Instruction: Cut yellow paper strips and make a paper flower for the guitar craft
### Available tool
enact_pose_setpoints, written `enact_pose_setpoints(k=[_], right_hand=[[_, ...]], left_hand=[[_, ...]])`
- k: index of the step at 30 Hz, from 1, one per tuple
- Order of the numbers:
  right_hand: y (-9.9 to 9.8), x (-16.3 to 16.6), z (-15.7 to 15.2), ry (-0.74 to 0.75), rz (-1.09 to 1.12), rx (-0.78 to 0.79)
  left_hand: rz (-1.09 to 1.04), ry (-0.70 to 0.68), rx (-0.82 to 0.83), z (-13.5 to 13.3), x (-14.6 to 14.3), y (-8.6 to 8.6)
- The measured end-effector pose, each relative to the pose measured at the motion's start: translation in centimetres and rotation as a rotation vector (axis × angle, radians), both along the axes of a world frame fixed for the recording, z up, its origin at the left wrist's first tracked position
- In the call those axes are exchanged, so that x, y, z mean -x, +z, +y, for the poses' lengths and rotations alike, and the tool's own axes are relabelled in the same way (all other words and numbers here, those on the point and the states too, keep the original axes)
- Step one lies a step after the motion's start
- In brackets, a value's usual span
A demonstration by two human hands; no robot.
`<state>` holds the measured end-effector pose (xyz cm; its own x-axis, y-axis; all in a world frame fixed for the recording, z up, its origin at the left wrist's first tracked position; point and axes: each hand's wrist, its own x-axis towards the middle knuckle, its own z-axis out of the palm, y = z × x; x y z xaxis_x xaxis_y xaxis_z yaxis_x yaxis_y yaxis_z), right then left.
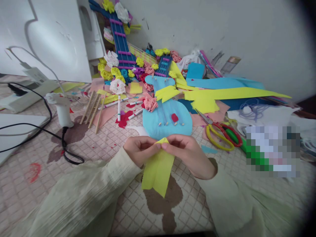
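Covering the worktop, the quilted cloth (130,210) bears everything. Over it, the left hand (138,149) and right hand (187,153) both pinch the top of a yellow paper strip (158,171), thumbs side by side, seemingly so the fold holds while the lower end spreads. Just beyond, a light-blue paper guitar (165,115) crowds the space ahead (whether fingers touch it, I cannot tell). Scissors (213,124) lie rightward; leftward stands a white glue gun (63,110), then wooden sticks (95,112) and white markers (119,108).

Matt paper strip (158,169), quilted-looking cloth (101,148), smooth plastic glue gun (63,110).
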<state>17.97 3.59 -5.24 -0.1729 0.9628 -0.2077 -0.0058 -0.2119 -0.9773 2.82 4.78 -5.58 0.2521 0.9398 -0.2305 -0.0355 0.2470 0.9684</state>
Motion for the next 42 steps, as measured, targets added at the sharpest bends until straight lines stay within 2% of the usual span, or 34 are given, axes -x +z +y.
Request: enact_pose_setpoints(k=[14,35,42], right_hand=[[-0.12,0.06,0.07,-0.031,0.065,0.052],[-0.38,0.05,-0.1,0.001,0.045,0.048],[-0.29,-0.05,-0.1,-0.031,0.064,0.035]], left_hand=[[0.02,-0.021,-0.018,0.19,0.2,0.01],[0.054,-0.033,-0.068,0.41,0.43,0.03],[0.077,-0.008,-0.063,0.49,0.56,0.17]])
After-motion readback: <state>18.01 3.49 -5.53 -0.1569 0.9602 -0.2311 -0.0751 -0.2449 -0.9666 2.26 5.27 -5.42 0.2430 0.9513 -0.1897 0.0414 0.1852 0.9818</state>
